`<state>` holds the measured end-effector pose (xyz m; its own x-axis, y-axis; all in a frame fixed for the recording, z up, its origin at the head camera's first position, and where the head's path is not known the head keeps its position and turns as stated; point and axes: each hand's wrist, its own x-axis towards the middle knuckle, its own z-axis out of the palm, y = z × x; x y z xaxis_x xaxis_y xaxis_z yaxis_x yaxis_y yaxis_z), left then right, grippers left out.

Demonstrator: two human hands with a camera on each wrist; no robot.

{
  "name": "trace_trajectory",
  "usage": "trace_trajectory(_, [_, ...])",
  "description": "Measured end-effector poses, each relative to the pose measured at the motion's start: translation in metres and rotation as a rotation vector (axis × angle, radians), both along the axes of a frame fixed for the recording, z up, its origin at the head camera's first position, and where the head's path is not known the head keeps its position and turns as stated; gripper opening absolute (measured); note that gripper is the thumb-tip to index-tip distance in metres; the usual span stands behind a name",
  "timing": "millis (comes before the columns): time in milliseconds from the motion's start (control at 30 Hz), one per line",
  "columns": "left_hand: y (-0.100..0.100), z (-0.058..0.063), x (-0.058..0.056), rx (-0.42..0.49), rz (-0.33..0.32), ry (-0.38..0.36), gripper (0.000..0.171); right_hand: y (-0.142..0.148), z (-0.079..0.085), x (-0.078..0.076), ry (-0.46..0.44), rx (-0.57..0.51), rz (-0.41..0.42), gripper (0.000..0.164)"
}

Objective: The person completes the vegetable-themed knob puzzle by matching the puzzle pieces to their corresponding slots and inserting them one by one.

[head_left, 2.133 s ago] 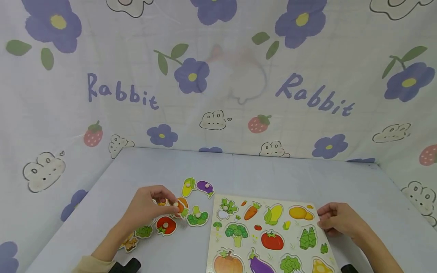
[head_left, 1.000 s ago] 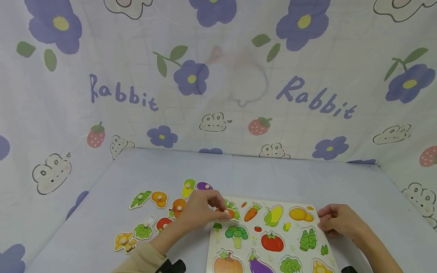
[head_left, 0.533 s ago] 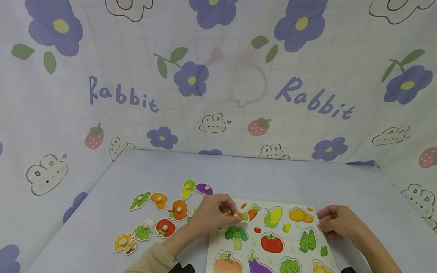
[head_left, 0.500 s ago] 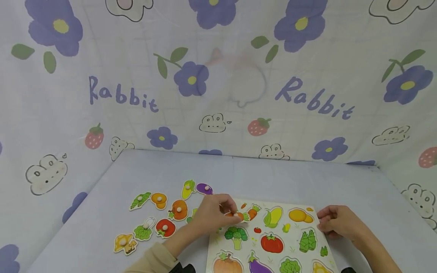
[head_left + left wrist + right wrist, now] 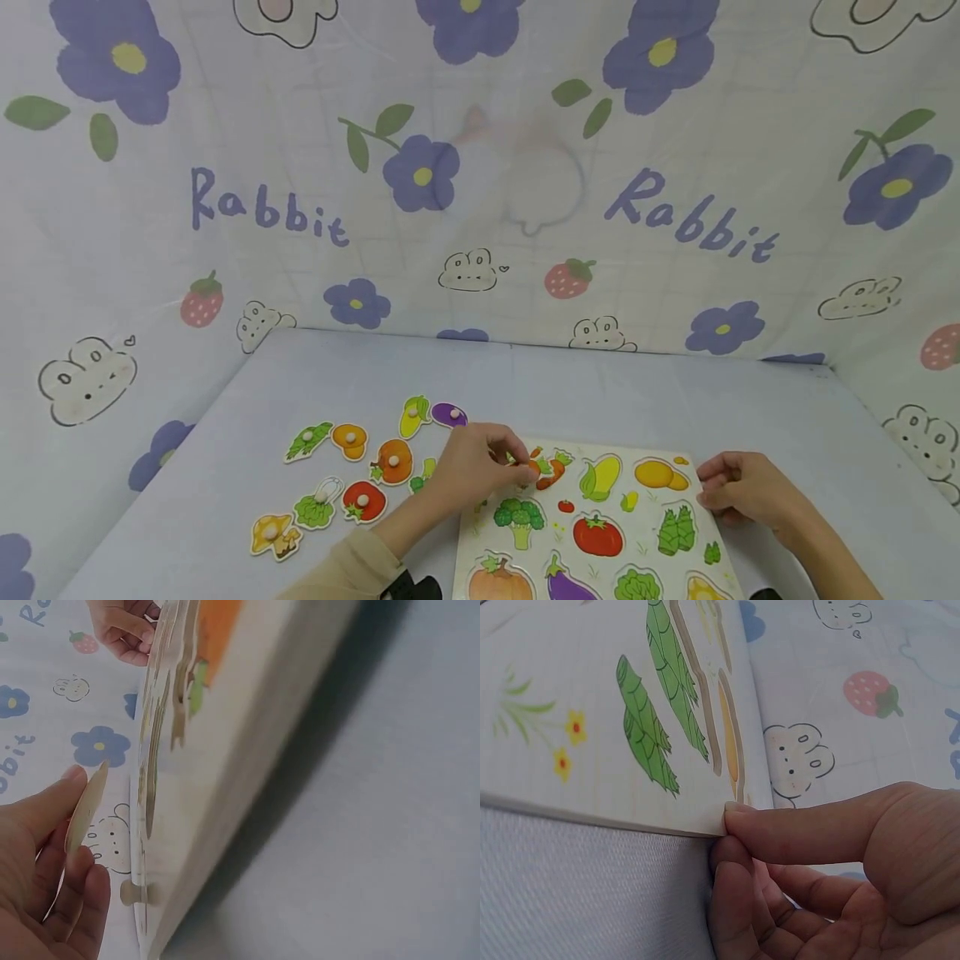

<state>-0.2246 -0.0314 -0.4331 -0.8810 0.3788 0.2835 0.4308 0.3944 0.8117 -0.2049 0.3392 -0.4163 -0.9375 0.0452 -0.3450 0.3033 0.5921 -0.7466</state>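
My left hand [image 5: 480,462] pinches a thin wooden carrot puzzle piece [image 5: 88,806] over the upper left of the vegetable puzzle board [image 5: 555,508]. In the head view the fingers hide most of that piece, and it overlaps the board's printed carrot [image 5: 555,473]. A knobbed piece sits in the board's upper left corner, its knob [image 5: 135,893] showing in the left wrist view. At the board's right edge, my right hand [image 5: 738,487] grips the rim, with the thumb [image 5: 780,832] on top and fingers curled at the edge.
Left of the board lie several knobbed pieces, among them a tomato [image 5: 363,502], pumpkin [image 5: 393,462], corn [image 5: 413,417], eggplant [image 5: 449,414] and mushroom [image 5: 273,535]. A broccoli piece [image 5: 422,477] is partly behind the left forearm. A printed curtain [image 5: 510,208] surrounds the table [image 5: 600,387].
My left hand picked up the carrot piece from the loose pieces and carried it right over the board, then shifted slightly further right and turned it. The right hand stayed at the board's edge.
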Motion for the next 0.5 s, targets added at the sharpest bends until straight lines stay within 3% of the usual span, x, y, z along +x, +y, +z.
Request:
trace_trajectory(133, [0.008,-0.001,-0.007,-0.015,0.026,0.005,0.016,0.002,0.0,0.0,-0.001,-0.003,0.001,0.037])
trace_trajectory(333, [0.025,-0.003,-0.014,-0.077,0.014,0.015,0.019,0.002,0.0,-0.001,-0.013,0.003,-0.006,0.037])
trace_trajectory(500, [0.033,-0.004,-0.012,-0.143,0.016,-0.045,0.023,0.001,0.0,-0.002,-0.025,0.008,-0.015,0.037])
